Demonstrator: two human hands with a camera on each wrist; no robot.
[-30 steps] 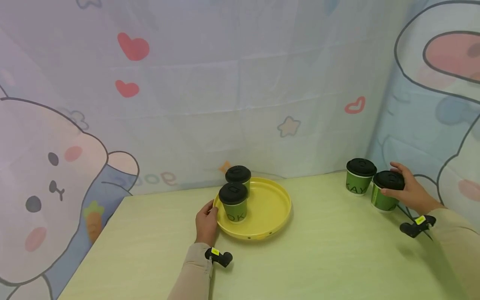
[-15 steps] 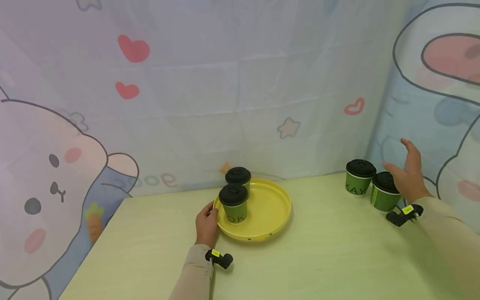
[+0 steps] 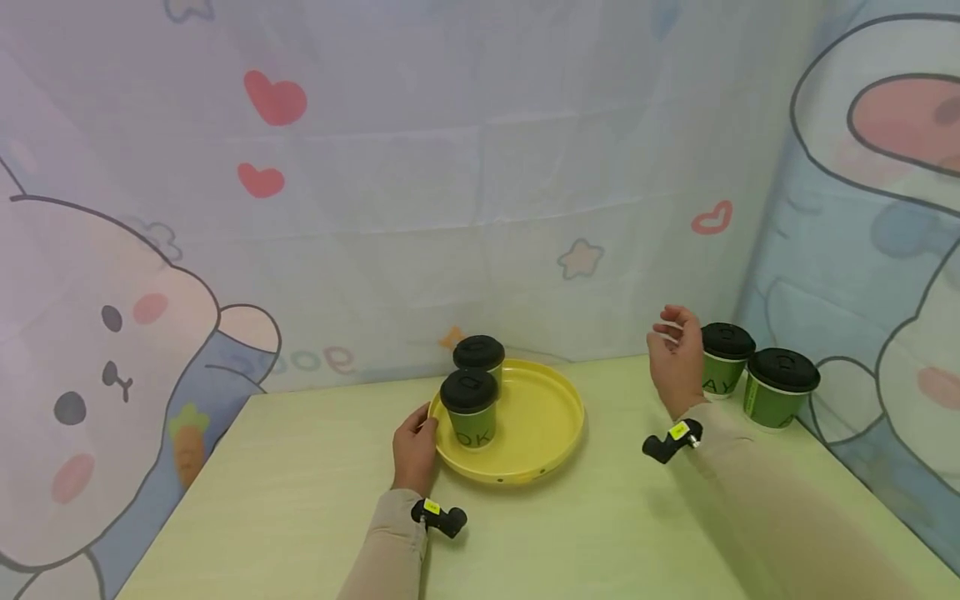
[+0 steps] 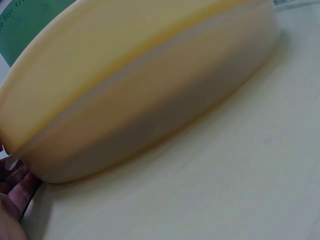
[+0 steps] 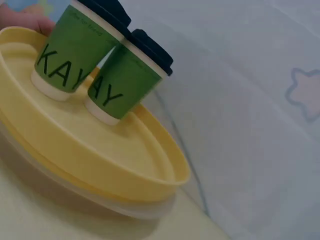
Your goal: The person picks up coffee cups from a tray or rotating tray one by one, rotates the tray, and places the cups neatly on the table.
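My left hand (image 3: 414,450) grips the left rim of a round yellow tray (image 3: 543,417); in the left wrist view, its fingers (image 4: 22,190) are at the tray's edge. On the tray's left part stand two green paper cups with black lids, a front cup (image 3: 471,421) and a back cup (image 3: 480,353) partly hidden behind it. My right hand (image 3: 677,362) is raised with loosely bent fingers and holds nothing visible. It is just left of a lidded green cup (image 3: 723,375) and covers part of it. Another such cup (image 3: 776,400) stands to its right.
The pale yellow table (image 3: 570,542) carries the tray and cups. A printed cloth (image 3: 420,208) hangs behind the table's back edge, and more cloth (image 3: 885,350) borders the right side, close to the right-hand cups.
My right hand has come off the rightmost cup, rising and then passing left to beside the other right-hand cup. The left hand, tray and cups look unmoved.
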